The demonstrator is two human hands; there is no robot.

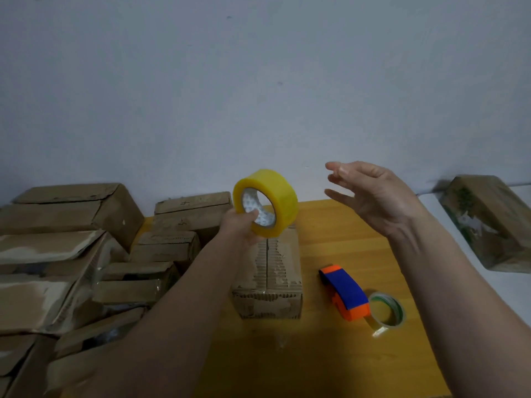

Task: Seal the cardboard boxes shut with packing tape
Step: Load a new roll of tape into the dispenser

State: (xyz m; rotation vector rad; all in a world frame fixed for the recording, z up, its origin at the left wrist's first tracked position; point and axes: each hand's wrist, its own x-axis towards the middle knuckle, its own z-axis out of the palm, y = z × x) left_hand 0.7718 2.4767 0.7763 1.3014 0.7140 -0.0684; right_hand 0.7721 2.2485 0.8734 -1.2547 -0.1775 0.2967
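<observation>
Your left hand (242, 225) grips the yellow packing tape roll (265, 202) above the small cardboard box (268, 278) mid-desk (359, 254); your right hand (370, 193) hovers open beside it. That box's seam looks untaped, and the box pile (71, 262) at the desk's left edge probably waits, so sealing has likely barely begun.

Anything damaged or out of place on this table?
The cardboard box at table centre has its outer paper torn off, baring the corrugation. The left hand holds a yellow tape roll above it; the tape dispenser lies unloaded beside it.

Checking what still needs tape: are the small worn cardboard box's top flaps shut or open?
Shut: the small worn cardboard box has both top flaps lying flat, meeting at a centre seam.
</observation>
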